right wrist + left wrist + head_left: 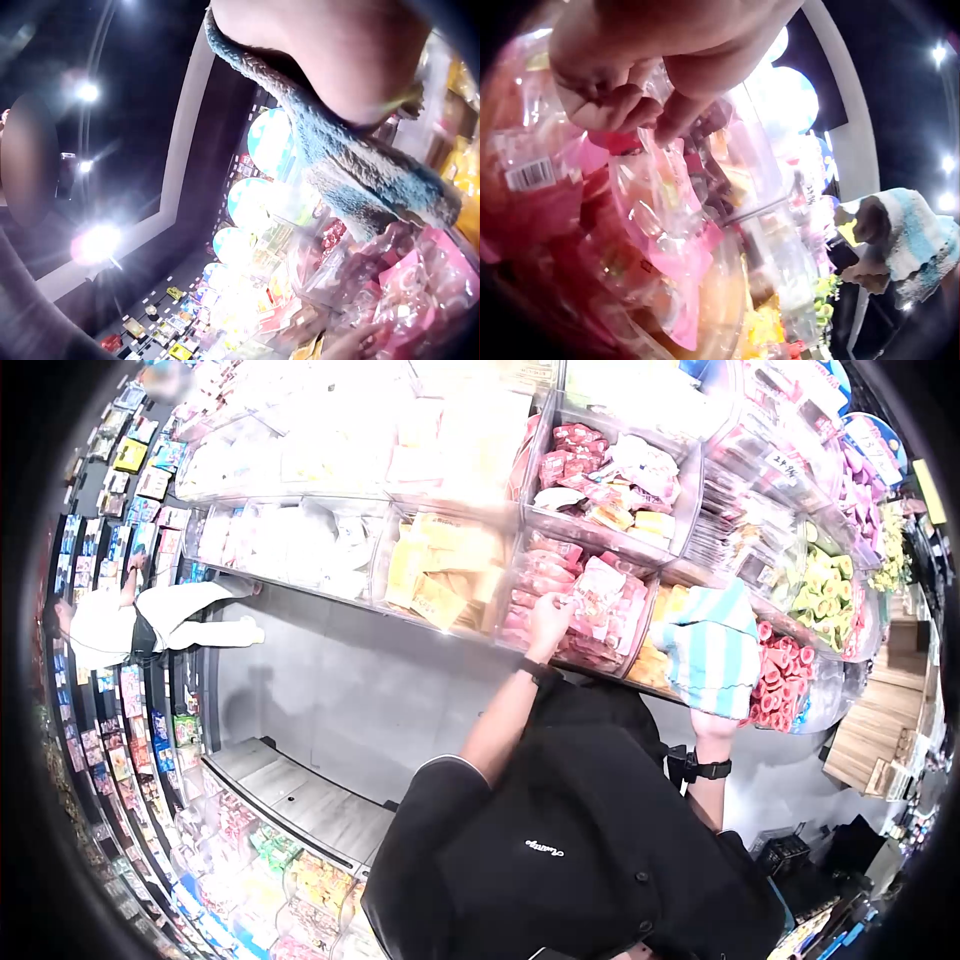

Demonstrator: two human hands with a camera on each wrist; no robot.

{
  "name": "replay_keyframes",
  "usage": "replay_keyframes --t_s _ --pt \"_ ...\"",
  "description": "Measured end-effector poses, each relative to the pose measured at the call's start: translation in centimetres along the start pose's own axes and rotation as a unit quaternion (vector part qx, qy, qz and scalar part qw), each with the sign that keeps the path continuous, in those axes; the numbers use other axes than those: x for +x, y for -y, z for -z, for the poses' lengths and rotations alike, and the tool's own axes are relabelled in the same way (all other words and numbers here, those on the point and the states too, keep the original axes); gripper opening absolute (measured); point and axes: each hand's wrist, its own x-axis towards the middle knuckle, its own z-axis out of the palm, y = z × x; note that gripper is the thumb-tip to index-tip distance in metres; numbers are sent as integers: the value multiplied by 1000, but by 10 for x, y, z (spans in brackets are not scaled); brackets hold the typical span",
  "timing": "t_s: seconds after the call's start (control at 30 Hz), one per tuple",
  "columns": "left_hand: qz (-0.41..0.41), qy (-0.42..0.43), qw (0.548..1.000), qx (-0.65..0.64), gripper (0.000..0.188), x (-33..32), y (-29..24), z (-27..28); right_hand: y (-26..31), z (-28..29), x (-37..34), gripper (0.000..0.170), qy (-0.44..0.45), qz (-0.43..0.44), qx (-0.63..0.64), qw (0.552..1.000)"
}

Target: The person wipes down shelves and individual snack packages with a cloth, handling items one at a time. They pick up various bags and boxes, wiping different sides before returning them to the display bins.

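Note:
With its fingertips, my left hand (549, 625) pinches the top of a clear and pink plastic packet (660, 202). This packet lies among several pink snack packets (535, 565) in a clear bin, and the left wrist view shows the fingers curled at its upper edge. To the right, my right hand (712, 726) holds a blue and white striped cloth (712, 650) at the front of the bins. The cloth drapes over most of that hand and hides its fingers in the head view. In the right wrist view the fuzzy cloth (322, 142) hangs below the palm.
Yellow packets (440, 565) fill the bin to the left. Red and white packets (610, 480) lie in the bin behind. Green packets (826, 590) and red rolled pieces (783, 678) stand at the right. A person in white (110, 625) is by the far-left shelves.

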Motion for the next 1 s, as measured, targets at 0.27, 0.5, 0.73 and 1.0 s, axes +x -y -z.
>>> replay_keyframes --t_s 0.27,0.5,0.73,1.0 --pt "-129 53 987 -76 9 -52 -104 21 -23 12 3 55 29 -18 15 999" --pt "-496 8 857 137 6 -104 -183 25 -72 -95 39 53 -69 -95 -8 993" --pt "-605 105 760 214 9 -113 -196 33 -85 -126 74 48 -11 -107 138 985" --pt "-397 137 894 -160 5 -132 -209 36 -97 -131 61 44 -14 -40 -2 999"
